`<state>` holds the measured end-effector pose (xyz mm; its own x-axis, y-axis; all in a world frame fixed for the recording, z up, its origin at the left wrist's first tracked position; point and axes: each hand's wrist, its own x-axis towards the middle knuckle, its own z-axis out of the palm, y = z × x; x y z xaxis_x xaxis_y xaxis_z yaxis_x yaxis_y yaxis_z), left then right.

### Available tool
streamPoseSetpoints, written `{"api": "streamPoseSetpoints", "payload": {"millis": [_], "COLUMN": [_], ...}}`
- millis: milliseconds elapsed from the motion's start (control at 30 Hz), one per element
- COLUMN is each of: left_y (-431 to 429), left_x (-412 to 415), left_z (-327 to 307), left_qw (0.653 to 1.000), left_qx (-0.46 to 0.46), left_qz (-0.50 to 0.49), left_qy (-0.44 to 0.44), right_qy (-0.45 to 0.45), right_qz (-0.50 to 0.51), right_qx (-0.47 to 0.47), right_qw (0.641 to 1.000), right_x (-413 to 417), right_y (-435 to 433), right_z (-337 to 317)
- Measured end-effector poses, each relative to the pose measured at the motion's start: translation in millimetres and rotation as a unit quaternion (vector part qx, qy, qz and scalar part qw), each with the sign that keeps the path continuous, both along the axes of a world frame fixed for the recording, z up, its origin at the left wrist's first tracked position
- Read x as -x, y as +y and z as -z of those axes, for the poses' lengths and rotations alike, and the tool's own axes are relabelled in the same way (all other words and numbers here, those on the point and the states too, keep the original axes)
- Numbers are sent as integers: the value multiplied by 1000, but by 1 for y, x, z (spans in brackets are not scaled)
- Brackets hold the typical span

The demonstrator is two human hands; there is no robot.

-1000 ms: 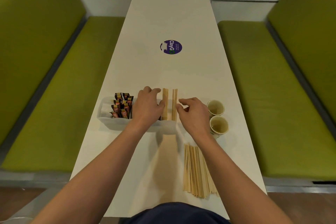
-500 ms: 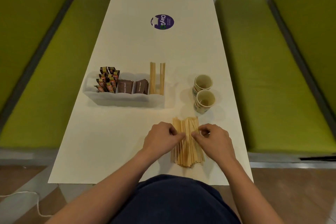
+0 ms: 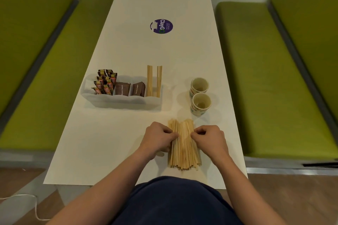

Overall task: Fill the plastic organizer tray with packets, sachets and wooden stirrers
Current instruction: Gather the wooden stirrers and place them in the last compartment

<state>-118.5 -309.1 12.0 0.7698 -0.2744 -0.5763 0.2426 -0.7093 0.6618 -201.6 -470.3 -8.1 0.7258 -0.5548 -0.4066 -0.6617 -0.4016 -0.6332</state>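
Observation:
A pile of wooden stirrers [image 3: 183, 149] lies flat on the white table near its front edge. My left hand [image 3: 158, 138] pinches the pile's left side and my right hand [image 3: 209, 139] pinches its right side, fingers curled. Farther back stands the translucent plastic organizer tray [image 3: 120, 101]. Its left compartment holds dark stick sachets [image 3: 105, 83], the middle ones hold brown sugar packets [image 3: 129, 88], and the right one holds two small bunches of upright stirrers [image 3: 154, 81].
Two paper cups [image 3: 199, 95] stand right of the tray, just beyond the pile. A purple round sticker [image 3: 161, 26] marks the table's middle. Green benches [image 3: 265, 71] flank the table on both sides. A white cable [image 3: 27, 201] lies on the floor at left.
Both hands came back from the tray to the loose stirrer pile and gripped its sides. In the last half second they barely moved.

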Motion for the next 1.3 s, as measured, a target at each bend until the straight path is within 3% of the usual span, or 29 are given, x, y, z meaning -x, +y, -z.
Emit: {"api": "streamPoseSetpoints", "payload": {"millis": [233, 500, 633, 800, 933, 1133, 1300], "left_y": [7, 13, 23, 25, 17, 1, -5], "left_x": [-9, -16, -39, -101, -141, -173, -174], "left_z": [-1, -10, -39, -84, -108, -91, -62], "left_qw": [998, 996, 991, 976, 966, 978, 982], "left_qx": [44, 67, 130, 159, 129, 64, 29], "left_qz": [-23, -21, -27, -41, -15, 34, 15], "left_qy": [41, 47, -4, -144, -222, -197, -186], "right_qy": [-21, -27, -70, -136, -183, -221, -255], "right_qz": [24, -6, -1, 19, 28, 51, 63], "right_qx": [-73, -51, -59, -100, -126, -156, -174], "right_qw": [997, 998, 996, 986, 975, 961, 949], "right_x": [-2, 1, 3, -1, -7, -17, -34], "right_y": [-8, -6, -4, 4, 11, 20, 22], "right_z": [5, -7, -21, -35, -41, -49, -60]}}
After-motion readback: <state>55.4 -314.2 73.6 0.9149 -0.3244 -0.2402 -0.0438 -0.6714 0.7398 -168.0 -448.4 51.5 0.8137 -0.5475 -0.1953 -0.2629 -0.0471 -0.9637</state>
